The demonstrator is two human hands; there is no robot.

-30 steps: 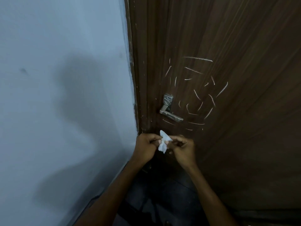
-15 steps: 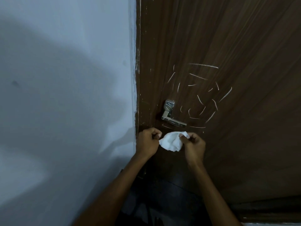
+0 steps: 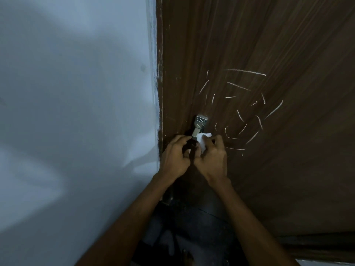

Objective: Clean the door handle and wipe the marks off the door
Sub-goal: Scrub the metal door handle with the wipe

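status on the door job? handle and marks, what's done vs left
Done: nothing visibly clean yet. In hand: the right hand presses a white wipe onto the handle; the left hand sits beside it at the lever. Left: the white marks on the door all look untouched.

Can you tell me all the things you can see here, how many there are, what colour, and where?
door: one, dark brown wood grain, fills the right side.
white marks: many short white streaks, on the door above and right of the handle.
door handle: one, silver metal with marks on its plate, near the door's left edge; its lever is mostly hidden by the hands.
tissue: one, white, crumpled, pressed at the handle's lever.
wall: one, pale blue-grey, left side, with shadows on it.
left hand: one, at the handle's left, fingers near the lever.
right hand: one, holding the tissue against the handle.
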